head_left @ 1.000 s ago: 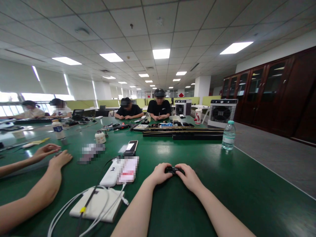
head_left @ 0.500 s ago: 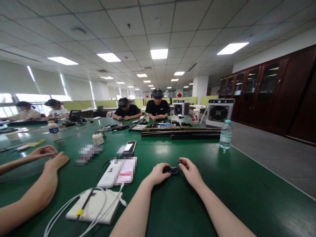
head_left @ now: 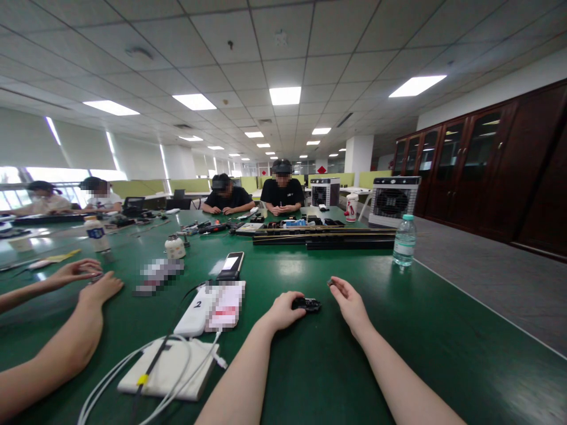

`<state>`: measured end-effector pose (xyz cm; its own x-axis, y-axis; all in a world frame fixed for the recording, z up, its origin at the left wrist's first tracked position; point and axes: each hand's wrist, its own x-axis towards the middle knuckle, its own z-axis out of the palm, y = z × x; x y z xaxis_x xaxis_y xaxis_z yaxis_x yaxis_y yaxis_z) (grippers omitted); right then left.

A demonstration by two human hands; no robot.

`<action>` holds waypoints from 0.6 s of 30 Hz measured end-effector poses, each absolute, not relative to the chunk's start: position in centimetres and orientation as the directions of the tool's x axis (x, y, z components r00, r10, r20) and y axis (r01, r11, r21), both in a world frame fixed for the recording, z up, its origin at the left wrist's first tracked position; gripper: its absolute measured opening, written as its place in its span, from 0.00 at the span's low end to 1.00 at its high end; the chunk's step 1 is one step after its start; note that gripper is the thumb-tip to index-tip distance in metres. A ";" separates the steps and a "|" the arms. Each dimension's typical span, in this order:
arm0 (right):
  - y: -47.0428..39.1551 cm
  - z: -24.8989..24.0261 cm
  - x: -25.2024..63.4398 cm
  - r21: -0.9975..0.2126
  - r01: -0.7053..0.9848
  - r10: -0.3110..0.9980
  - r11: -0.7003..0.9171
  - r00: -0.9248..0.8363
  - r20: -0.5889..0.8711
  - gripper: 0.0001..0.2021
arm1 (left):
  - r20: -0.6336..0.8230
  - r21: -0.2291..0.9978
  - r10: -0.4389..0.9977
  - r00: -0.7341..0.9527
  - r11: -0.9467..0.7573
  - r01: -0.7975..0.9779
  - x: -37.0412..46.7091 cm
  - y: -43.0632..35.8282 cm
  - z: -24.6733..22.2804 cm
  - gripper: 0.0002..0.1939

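My left hand is closed around the left end of a small black device that rests low over the green table. Its exact kind is too small to make out. To the right and a little higher, my right hand pinches a tiny dark piece between thumb and fingertips. A gap of bare table lies between that piece and the black device.
Left of my arms lie a white power bank, a white box with cables, and a phone. A water bottle stands at right. Long black rails lie ahead. A co-worker's hands are at far left.
My right hand has moved right and slightly up, away from the black device, carrying the tiny piece. My left hand and the device have stayed nearly still.
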<state>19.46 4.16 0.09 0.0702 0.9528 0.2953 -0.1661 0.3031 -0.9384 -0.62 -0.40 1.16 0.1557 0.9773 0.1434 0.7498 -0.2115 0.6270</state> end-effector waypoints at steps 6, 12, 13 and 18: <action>3.6 0.6 19.8 -0.957 -0.177 0.972 0.230 0.086 0.217 0.22 | 0.135 0.623 0.978 0.157 -0.207 0.754 -0.7 -0.3 1.0 0.25; 3.6 0.6 19.8 -0.970 -0.195 0.986 0.145 0.116 0.124 0.23 | 0.128 0.623 0.980 0.155 -0.201 0.756 -0.7 -0.3 1.0 0.26; 3.6 0.5 19.8 -0.969 -0.207 0.986 0.136 0.120 0.113 0.24 | 0.126 0.623 0.980 0.154 -0.199 0.757 -0.7 -0.4 1.0 0.26; 4.2 -0.3 19.9 -0.959 -0.248 0.987 0.137 0.122 0.109 0.23 | 0.127 0.628 0.979 0.159 -0.203 0.751 -0.7 -0.4 1.1 0.26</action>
<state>19.86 4.22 -0.32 0.1222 0.9865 0.1090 -0.2476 0.1366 -0.9592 -0.71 -0.39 1.07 0.1589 0.9791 0.1267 0.7513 -0.2032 0.6279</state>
